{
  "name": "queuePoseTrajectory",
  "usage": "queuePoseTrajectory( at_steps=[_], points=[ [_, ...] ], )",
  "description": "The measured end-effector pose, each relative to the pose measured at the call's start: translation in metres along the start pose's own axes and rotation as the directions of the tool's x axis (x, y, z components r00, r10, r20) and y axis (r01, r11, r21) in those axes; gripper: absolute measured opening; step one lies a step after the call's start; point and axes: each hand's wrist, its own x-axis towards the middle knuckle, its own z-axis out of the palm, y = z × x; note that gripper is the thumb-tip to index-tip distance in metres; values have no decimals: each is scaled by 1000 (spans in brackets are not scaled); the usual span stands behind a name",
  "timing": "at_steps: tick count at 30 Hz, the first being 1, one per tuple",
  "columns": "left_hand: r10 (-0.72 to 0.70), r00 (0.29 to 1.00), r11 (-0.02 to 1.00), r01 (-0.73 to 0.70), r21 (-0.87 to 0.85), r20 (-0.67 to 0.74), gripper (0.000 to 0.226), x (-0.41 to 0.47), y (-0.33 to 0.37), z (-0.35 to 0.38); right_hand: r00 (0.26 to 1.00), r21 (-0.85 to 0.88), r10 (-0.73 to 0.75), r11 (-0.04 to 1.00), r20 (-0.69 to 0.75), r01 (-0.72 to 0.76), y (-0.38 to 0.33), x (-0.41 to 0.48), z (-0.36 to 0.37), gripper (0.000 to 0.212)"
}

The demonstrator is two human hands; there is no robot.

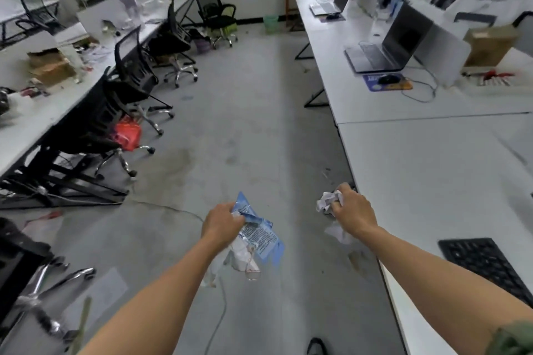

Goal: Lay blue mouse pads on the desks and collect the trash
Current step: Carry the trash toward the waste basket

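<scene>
My left hand (220, 220) is closed around a bunch of plastic wrappers (261, 235), blue printed and clear, which dangle below the fist over the aisle floor. My right hand (353, 209) grips a crumpled white paper ball (327, 200) just off the near corner of the right-hand white desk (432, 158). A blue mouse pad (385, 83) with a black mouse on it lies on that desk row in front of an open laptop (386, 49). A second pad and mouse (334, 17) lie farther back by another laptop.
A black keyboard (487, 264) lies on the near right desk. Black office chairs (135, 72) line the left desks, with a red bag (128, 134) under one. A green bin (271, 23) stands by the far wall. A cable (219, 308) crosses the grey floor.
</scene>
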Motion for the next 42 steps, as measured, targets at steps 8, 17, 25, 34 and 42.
queuePoseTrajectory(
  at_steps=[8,17,25,34,42],
  points=[
    [-9,995,1000,9,-7,-102,15,185,49,-30,995,-10,-97,995,32,97,-66,210,-8,14],
    [-47,996,999,48,15,-69,12,441,52,-65,989,-67,-130,989,64,134,-142,460,39,14],
    [-1,998,999,3,32,-57,21,675,119,-112,994,-102,-112,989,3,112,-189,671,6,7],
    [20,999,998,-17,67,-50,9,919,216,-90,995,-100,-101,990,-6,100,-180,930,-1,13],
    [-26,993,999,30,36,-112,14,1112,293,-129,984,-130,-178,975,13,178,-230,1167,-36,13]
  ],
)
